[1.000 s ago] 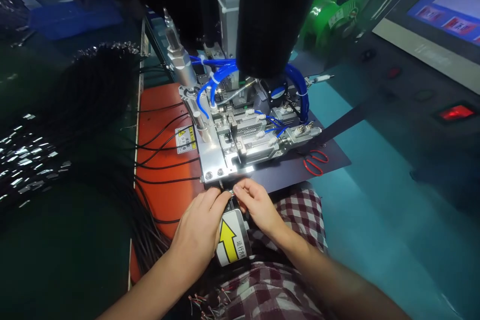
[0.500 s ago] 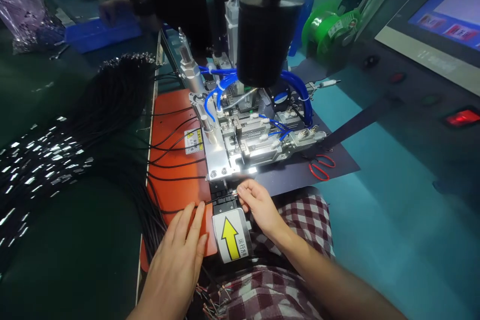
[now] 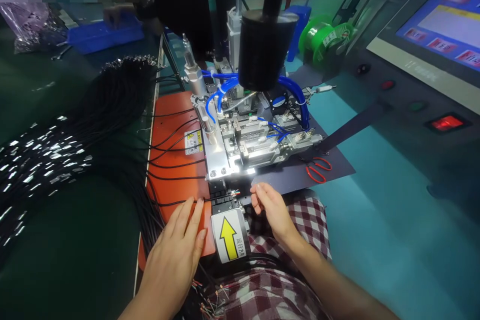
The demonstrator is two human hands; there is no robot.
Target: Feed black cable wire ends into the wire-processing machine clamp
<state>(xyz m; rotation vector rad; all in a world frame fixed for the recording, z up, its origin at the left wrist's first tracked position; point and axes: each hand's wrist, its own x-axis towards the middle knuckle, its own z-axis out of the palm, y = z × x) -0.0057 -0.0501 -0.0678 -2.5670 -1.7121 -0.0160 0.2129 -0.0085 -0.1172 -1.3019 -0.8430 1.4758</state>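
My left hand (image 3: 176, 247) lies with fingers stretched out over the orange plate (image 3: 176, 105), its fingertips on a black cable (image 3: 167, 204). That cable runs right into the black clamp block of the conveyor (image 3: 223, 204), and its stripped coloured wires (image 3: 235, 193) stick out on the far side. Just right of those wire ends is my right hand (image 3: 270, 207), apart from them, fingers curled together with nothing visible in them. Below the block, a white cover (image 3: 229, 237) carries a yellow arrow. Several other black cables cross the plate into the metal machine (image 3: 258, 145).
Large bundles of black cables (image 3: 116, 85) with shiny ends lie on the dark table at left. Red-handled scissors (image 3: 318, 170) rest on the grey sheet. A green wire spool (image 3: 324, 40), a control panel with screen (image 3: 442, 35) and a black cylinder (image 3: 266, 50) surround the machine. Another person (image 3: 180, 5) is behind.
My right hand has let go of the cable's wire end and moved a little to the right. The left hand stays on the cable. The view has shifted slightly.
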